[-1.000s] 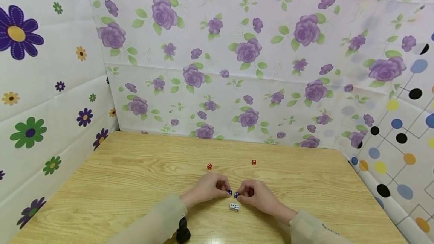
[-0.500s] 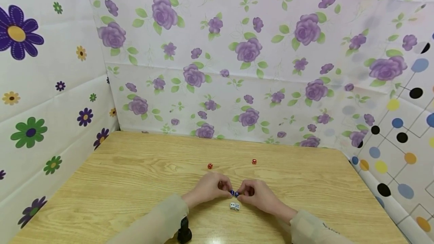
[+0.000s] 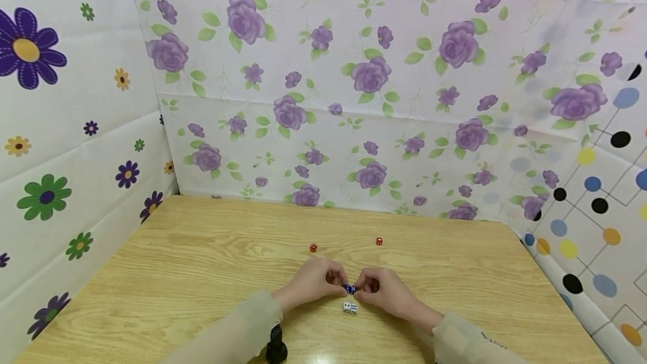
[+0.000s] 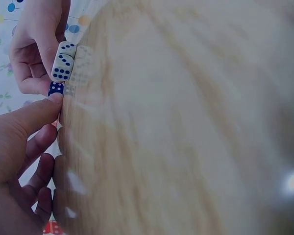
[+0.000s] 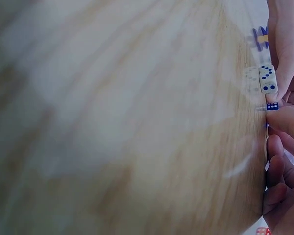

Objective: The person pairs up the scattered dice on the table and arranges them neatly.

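Two dark blue dice with white pips, the left die (image 3: 347, 289) and the right die (image 3: 353, 290), sit side by side on the table. Thumb and finger of my left hand (image 3: 315, 281) pinch the left one, while my right hand (image 3: 385, 291) pinches the right one. Fingers cover part of both. Just nearer to me lie two white dice, one (image 3: 346, 307) beside the other (image 3: 354, 308), with dark pips. In the left wrist view the white pair (image 4: 63, 66) stands in front of the right hand, with a blue die (image 4: 56, 88) by the left thumb tip.
Beyond the hands lie two red dice, one (image 3: 313, 248) behind my left hand and the other (image 3: 379, 241) farther right. The wooden table (image 3: 227, 229) ends at a flowered cloth (image 3: 303, 145). A black device (image 3: 276, 346) sits at my left wrist.
My left hand has moved slightly right with its blue die, closing the gap to the other blue die. My right hand has hardly moved. The white and red dice stay put.
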A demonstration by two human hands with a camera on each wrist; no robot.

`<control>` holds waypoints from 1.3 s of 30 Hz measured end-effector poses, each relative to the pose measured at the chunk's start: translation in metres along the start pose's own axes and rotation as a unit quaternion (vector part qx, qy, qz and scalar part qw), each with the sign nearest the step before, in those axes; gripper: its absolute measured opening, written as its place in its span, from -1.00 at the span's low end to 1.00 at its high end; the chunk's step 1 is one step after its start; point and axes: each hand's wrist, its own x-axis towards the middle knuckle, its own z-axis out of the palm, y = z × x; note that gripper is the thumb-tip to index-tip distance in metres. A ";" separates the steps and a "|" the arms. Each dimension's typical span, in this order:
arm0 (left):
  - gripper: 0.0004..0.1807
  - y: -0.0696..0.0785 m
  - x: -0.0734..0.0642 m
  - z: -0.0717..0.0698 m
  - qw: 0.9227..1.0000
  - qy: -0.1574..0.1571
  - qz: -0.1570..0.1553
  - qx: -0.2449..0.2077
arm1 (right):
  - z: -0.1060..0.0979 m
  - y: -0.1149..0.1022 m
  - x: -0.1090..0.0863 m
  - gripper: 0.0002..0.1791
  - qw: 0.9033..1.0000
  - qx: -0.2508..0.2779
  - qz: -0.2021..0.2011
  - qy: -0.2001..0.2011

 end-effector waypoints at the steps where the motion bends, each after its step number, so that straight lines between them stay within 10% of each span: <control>1: -0.91 0.000 0.000 0.000 1.000 0.000 0.001 -0.001 | 0.000 0.000 0.000 -0.96 1.000 0.001 0.001 0.000; 39: -0.90 0.001 0.001 -0.001 1.000 -0.007 -0.007 0.002 | -0.001 -0.003 0.000 -0.94 1.000 -0.004 0.006 -0.001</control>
